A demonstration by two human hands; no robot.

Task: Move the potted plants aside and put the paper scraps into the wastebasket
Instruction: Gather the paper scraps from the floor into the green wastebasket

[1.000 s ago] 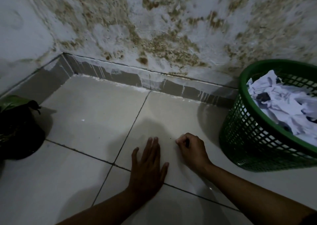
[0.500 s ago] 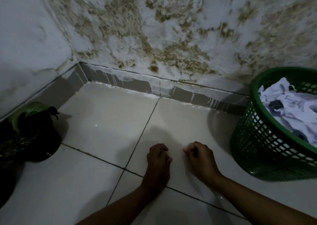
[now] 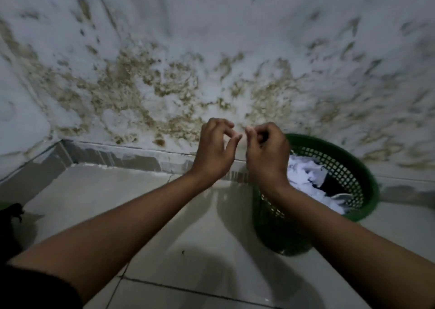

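My two hands are raised side by side in front of the stained wall, just left of the green mesh wastebasket (image 3: 367, 174). My left hand (image 3: 214, 151) has its fingers curled, the thumb and forefinger forming a loose ring with nothing visible in it. My right hand (image 3: 268, 153) is curled, and its fingertips pinch what looks like a tiny pale paper scrap (image 3: 246, 129) above the basket's left rim. Crumpled white paper (image 3: 303, 174) fills the basket. A dark potted plant (image 3: 9, 226) shows at the far left edge, mostly cut off.
The pale tiled floor (image 3: 131, 202) meets the mouldy white wall (image 3: 164, 85) at a grey skirting strip (image 3: 117, 158). A small dark speck (image 3: 183, 252) lies on the tile below my arms. The basket stands against the wall on the right.
Both hands have lifted off the floor tile and moved up and right toward the basket. The left hand went from flat to curled. The view has tilted upward.
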